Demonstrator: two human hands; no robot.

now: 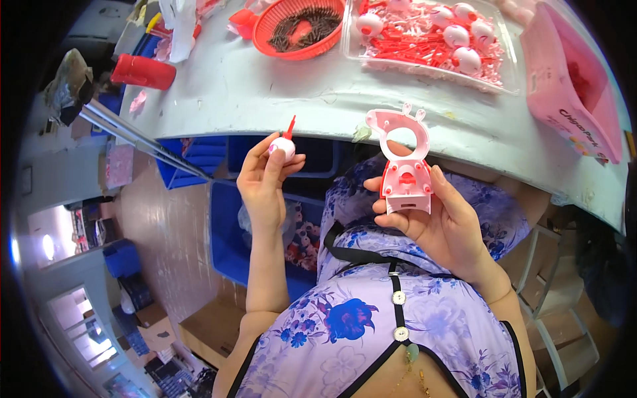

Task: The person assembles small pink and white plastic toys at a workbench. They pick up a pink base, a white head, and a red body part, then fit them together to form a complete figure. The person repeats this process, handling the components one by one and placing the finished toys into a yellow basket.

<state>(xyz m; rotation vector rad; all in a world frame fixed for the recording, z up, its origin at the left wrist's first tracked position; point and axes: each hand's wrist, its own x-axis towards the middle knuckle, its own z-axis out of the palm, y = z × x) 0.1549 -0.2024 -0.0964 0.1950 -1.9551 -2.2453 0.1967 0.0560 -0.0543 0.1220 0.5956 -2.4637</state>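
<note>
In front of the table's edge, my left hand (262,182) pinches a small white ball (284,146) with a thin red stem that points up. My right hand (448,222) is closed round the lower part of a pink and white plastic toy shell (406,174). The shell has two small ears and a snout at its top, a round opening below them, and a red piece with several posts in its lower half. Its hollow inner side faces me. Ball and shell are well apart.
On the white table (225,93), a red basket (265,46) holds small dark screws. Right of it, a clear tray (431,69) carries white balls and red and pink parts. A pink bin (564,119) stands far right, a red cylinder (142,71) left. Blue crates (229,245) sit below.
</note>
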